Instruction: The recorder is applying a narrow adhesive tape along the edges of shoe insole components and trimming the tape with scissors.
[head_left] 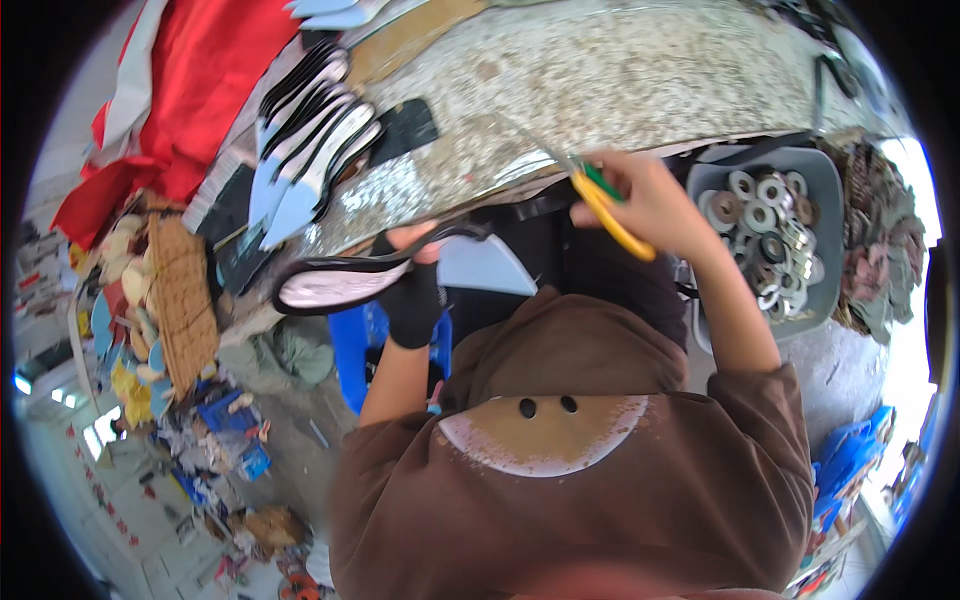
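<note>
My left hand [412,290], in a black fingerless glove, is closed on a curved shoe upper piece [345,285] with a black edge and pale lining. A light blue flap [487,265] spreads to the right of that hand, seemingly part of the same piece. My right hand [640,200] is bare and wrapped round scissors [610,215] with yellow and green handles. Their slim blade points up and left over the table edge, apart from the shoe piece. The palm side of the right hand is hidden.
A stack of similar shoe pieces [315,140] lies on the speckled worktable [620,80], near red cloth [205,90]. At the right stands a grey bin [828,250] of several metal-looking rings. A blue container [350,350] sits under my left arm, near a wicker basket [182,295].
</note>
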